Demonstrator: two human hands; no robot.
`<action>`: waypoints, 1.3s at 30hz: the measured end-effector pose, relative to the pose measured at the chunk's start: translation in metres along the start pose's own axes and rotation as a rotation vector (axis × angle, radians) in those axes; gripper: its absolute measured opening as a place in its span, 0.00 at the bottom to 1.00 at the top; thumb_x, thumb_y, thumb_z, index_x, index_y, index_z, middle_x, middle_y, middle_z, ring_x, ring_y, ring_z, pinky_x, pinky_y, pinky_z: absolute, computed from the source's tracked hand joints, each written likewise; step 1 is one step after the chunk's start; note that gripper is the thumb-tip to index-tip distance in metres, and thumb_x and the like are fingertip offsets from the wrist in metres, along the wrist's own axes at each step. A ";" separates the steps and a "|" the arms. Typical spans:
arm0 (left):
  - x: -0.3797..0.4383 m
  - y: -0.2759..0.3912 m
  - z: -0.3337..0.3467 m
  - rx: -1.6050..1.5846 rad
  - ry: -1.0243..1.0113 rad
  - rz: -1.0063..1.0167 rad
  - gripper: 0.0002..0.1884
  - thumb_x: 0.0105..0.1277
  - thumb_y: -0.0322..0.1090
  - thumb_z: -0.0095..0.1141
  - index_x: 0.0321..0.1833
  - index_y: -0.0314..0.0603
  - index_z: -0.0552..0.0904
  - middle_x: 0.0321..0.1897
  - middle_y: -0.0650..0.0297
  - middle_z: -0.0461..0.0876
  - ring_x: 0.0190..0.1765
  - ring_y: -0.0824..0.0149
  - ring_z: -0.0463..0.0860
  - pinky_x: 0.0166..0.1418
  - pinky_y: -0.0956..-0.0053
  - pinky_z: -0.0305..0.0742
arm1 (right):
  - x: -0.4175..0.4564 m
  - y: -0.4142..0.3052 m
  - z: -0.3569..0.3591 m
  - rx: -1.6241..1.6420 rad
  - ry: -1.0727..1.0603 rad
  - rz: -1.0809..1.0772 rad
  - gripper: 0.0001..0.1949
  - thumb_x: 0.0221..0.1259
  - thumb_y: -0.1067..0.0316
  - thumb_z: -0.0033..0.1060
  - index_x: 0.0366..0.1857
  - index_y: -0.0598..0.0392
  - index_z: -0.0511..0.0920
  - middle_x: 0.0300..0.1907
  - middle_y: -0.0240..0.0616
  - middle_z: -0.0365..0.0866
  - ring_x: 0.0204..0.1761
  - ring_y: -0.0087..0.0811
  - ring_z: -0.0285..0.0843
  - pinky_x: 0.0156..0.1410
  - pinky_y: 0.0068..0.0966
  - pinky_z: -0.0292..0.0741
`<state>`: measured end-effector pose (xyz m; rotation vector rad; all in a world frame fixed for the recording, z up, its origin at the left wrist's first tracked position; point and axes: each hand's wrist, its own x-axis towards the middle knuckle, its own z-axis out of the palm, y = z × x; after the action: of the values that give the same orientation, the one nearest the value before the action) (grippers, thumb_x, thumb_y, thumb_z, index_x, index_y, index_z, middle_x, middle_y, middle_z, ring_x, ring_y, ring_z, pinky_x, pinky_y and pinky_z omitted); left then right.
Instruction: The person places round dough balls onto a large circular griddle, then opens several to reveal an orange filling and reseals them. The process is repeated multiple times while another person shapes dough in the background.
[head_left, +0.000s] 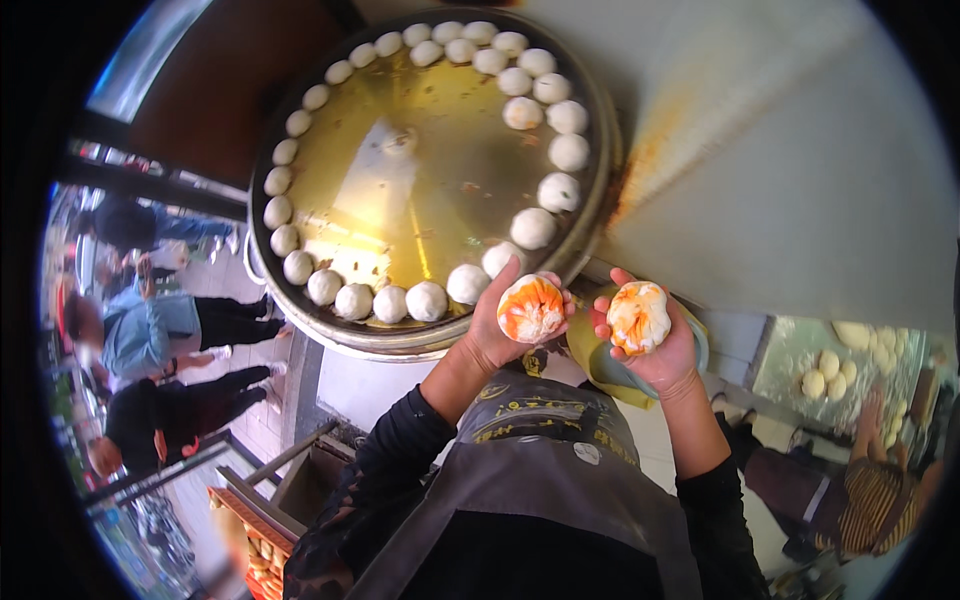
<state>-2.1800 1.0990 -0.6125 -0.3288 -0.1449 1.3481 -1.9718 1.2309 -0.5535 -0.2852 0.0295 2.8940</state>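
Observation:
On my left hand (499, 319) rests a pleated dough bun (531, 309) streaked with orange filling, its gathered side up. A second bun (638, 318), also orange-stained and pleated, lies in the palm of my right hand (667, 349). The two hands are apart, palms up, by the near right rim of a large round pan (450, 187). Yellow oil covers the pan's bottom, and many smooth white buns (568, 152) line its edge, with a partial second row at the upper right. My left hand overlaps the pan's rim; my right hand is above a yellow-and-grey container (607, 367).
At the right, a co-worker (814, 487) reaches to a floured work surface (780, 367) with dough balls (829, 364) on it. Several people (150, 322) stand outside at the left. A red tray of food (262, 559) sits at the lower left; a metal wall (787, 187) rises beyond the pan.

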 end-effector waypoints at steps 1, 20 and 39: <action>-0.009 0.007 -0.002 0.020 -0.003 0.033 0.36 0.78 0.65 0.38 0.57 0.34 0.80 0.54 0.43 0.83 0.59 0.42 0.83 0.61 0.44 0.82 | 0.016 0.002 -0.004 0.020 -0.010 0.055 0.32 0.80 0.43 0.38 0.76 0.57 0.62 0.65 0.64 0.72 0.62 0.67 0.78 0.55 0.52 0.86; -0.035 -0.018 -0.022 0.123 0.057 -0.119 0.45 0.73 0.76 0.34 0.69 0.37 0.73 0.54 0.39 0.83 0.45 0.44 0.89 0.49 0.48 0.88 | 0.076 0.023 0.015 -0.913 0.022 0.284 0.26 0.75 0.49 0.53 0.65 0.59 0.73 0.59 0.39 0.79 0.62 0.29 0.77 0.69 0.27 0.72; -0.019 -0.063 -0.050 0.249 0.077 0.036 0.37 0.77 0.65 0.43 0.77 0.45 0.64 0.64 0.43 0.76 0.38 0.53 0.88 0.45 0.53 0.88 | 0.001 0.022 0.043 -2.360 -0.107 -0.717 0.20 0.43 0.68 0.81 0.45 0.50 0.84 0.43 0.36 0.77 0.45 0.40 0.76 0.50 0.36 0.74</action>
<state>-2.1111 1.0612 -0.6383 -0.1733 0.0936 1.3695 -1.9865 1.2112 -0.5113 -0.2753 -2.5419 0.8485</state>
